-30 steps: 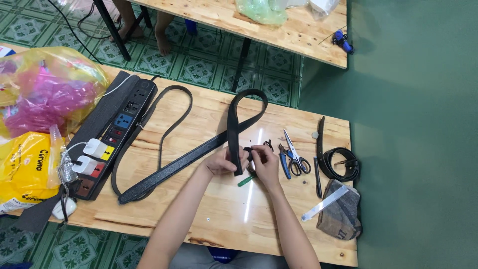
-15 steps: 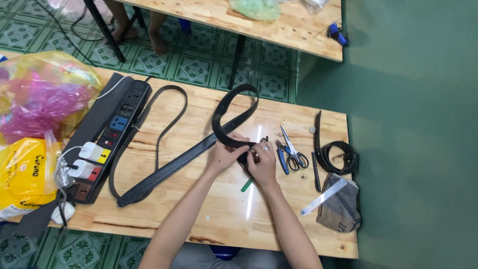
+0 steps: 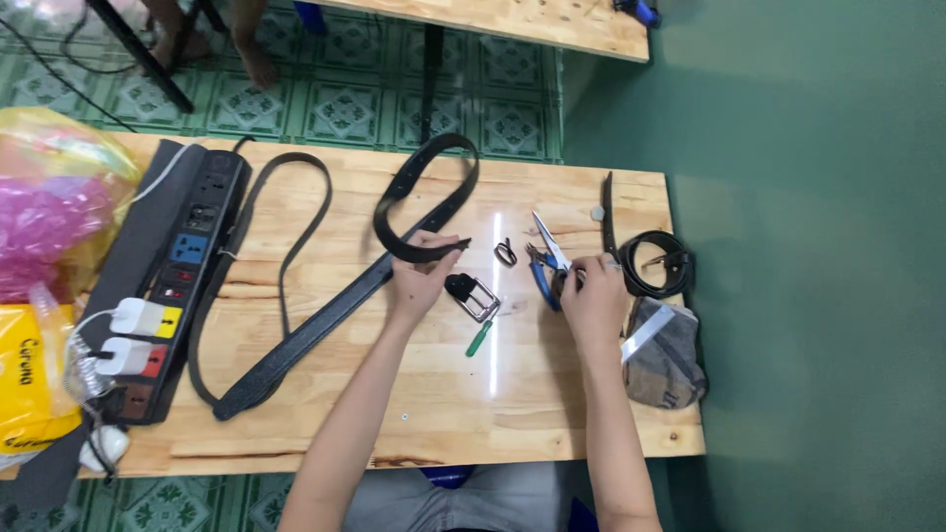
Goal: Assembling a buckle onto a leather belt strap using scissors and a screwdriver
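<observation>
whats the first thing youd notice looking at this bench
The long black belt curling across the middle of the wooden table, its looped end held in the left hand. Beside it lies a loose silver buckle, while the right hand reaches the blue-handled pliers. At the left edge sits a black power strip with white plugs.

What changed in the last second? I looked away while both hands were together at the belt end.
The right hand left the belt and went right to the blue-handled pliers. The buckle now lies loose on the table. The left hand still holds the belt end. Power strip and coiled belt stayed put.
</observation>
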